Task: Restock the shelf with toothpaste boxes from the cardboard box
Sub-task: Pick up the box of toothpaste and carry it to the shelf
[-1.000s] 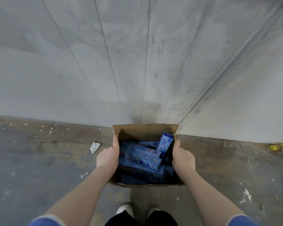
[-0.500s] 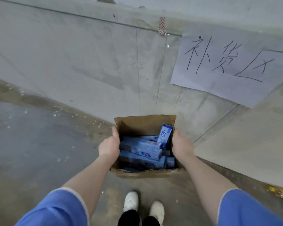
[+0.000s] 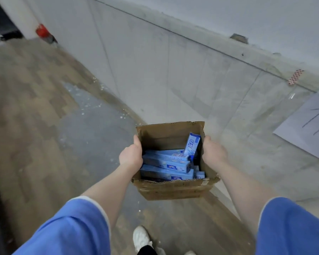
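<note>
Since a moment ago you have turned left: the paper sign (image 3: 307, 126) has slid to the right edge, and a long stretch of floor (image 3: 35, 107) has opened up on the left. You hold the cardboard box (image 3: 173, 188) off the ground, in front of you near the wall (image 3: 173, 70).

The floor is worn wood-pattern planks with a grey scuffed patch and white flecks along the wall's foot. The wall is pale grey panelling with thin seams and a ledge on top; a strip of red-and-white tape (image 3: 296, 76) sticks to it far right. The sign shows only a few black handwritten strokes, too cut off to read.

The box is brown corrugated board with torn edges. Inside, blue toothpaste boxes (image 3: 166, 162) lie flat in a stack, and one (image 3: 191, 146) stands on end against the right side, printed with white characters.

Your left hand (image 3: 131, 155) and right hand (image 3: 213, 151) grip the box's side walls, thumbs on the rim; the fingers are hidden.
</note>
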Tool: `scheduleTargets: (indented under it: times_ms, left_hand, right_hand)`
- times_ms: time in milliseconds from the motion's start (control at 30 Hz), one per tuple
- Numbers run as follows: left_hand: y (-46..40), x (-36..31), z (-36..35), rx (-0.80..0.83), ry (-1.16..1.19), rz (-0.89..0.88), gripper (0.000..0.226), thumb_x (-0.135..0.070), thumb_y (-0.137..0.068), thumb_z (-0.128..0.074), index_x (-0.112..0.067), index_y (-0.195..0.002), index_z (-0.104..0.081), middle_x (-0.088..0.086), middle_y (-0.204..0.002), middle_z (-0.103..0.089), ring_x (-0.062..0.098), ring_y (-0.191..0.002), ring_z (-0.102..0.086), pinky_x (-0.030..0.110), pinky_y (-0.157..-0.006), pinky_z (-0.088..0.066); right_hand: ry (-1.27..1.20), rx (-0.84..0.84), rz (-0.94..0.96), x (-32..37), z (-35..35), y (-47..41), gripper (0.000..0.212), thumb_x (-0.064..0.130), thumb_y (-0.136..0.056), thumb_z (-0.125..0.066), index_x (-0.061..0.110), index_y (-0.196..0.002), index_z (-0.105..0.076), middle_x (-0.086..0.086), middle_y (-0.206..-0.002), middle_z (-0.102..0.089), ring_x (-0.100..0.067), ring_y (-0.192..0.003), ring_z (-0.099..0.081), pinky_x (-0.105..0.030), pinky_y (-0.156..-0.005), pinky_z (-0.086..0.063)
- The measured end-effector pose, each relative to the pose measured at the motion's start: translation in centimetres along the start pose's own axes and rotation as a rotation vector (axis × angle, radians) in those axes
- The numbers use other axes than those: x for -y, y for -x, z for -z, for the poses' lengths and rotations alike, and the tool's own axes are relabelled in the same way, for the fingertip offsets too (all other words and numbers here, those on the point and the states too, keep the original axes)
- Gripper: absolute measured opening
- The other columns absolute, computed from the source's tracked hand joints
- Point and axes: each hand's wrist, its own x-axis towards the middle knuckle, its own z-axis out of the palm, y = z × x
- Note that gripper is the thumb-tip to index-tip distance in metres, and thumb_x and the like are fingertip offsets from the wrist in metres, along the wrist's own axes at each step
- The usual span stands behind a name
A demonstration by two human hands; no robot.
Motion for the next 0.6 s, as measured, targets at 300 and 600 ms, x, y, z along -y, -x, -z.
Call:
scheduleTargets:
  times_ms: [300, 600]
  left_hand:
    - [-5.7, 12.0, 3.9, -0.017, 0.038, 0.158, 0.077, 0.001, -0.087, -0.044, -0.009, -0.149, 0.002, 0.014, -0.116, -0.060, 0.031, -0.102, -0.059, 0.037, -0.077, -0.047]
    - [-12.2, 21.5, 8.3, -0.077, 0.063, 0.356, 0.075, -0.002, -0.088, -0.045, -0.009, -0.148, -0.001, 0.013, -0.118, -0.059, 0.032, -0.105, -0.058, 0.036, -0.075, -0.046]
  right_hand:
    - [0.083, 0.033, 0.148, 14.2, 0.8, -6.1, 0.034, 0.002, -0.088, -0.044, 0.003, -0.121, -0.035, -0.018, -0.117, -0.057, -0.035, -0.109, -0.054, -0.035, -0.079, -0.043]
    - [0.106, 0.018, 0.369, 27.6, 1.3, -14.7, 0.031, 0.002, -0.086, -0.043, 0.003, -0.116, -0.036, -0.017, -0.110, -0.061, -0.035, -0.102, -0.059, -0.031, -0.069, -0.037]
